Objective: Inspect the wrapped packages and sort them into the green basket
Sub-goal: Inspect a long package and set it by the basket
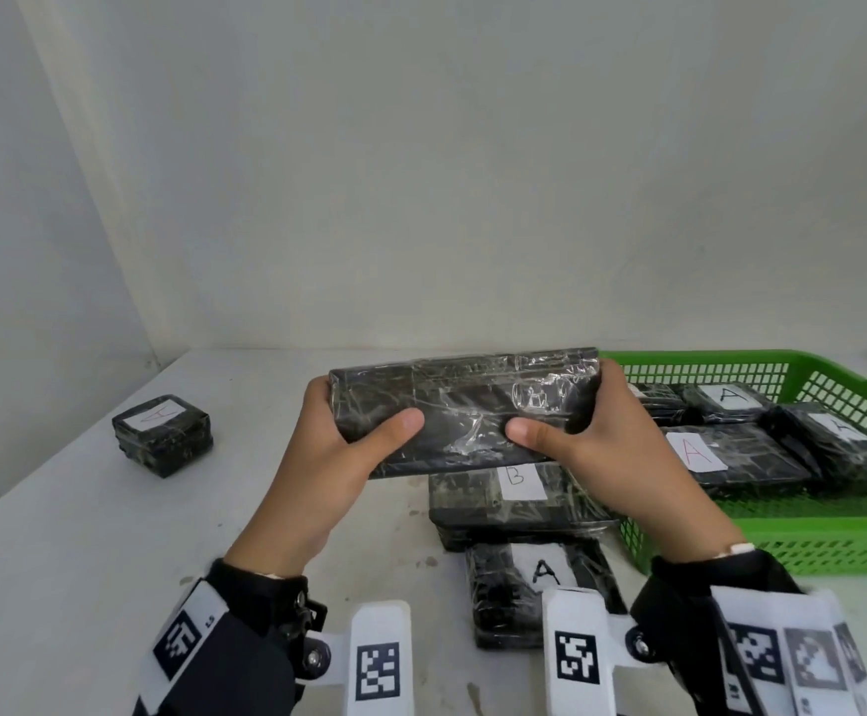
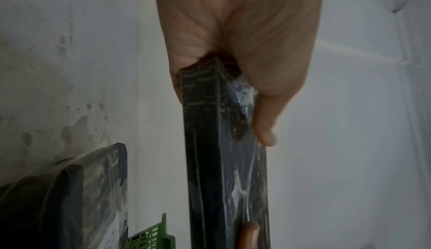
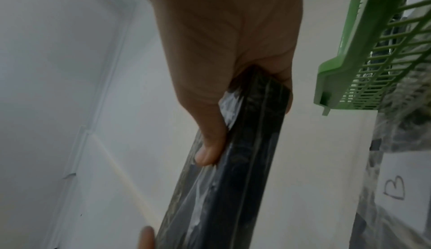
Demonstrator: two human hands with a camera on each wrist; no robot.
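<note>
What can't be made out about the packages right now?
- Held package: no label visible in any view; the face in the head view is bare wrap.
- B-labelled package: far end hidden behind the held package and right hand.
- Basket's far-left package: label hidden behind the right hand.

The right hand (image 3: 224, 50) grips one end of a long black package (image 3: 235, 160) wrapped in shiny clear film, the thumb (image 3: 210, 149) pressed flat on one broad face and the other fingers hidden behind it. The package runs away from the hand toward the lower edge, where a fingertip (image 3: 147, 238), probably of the other hand, touches its far end. At the upper right is a corner of the green basket (image 3: 345, 79) with slotted walls. Below that lies another wrapped package (image 3: 396, 142) bearing a white label (image 3: 401, 197) marked B. A pale surface (image 3: 314, 160) lies beneath.
</note>
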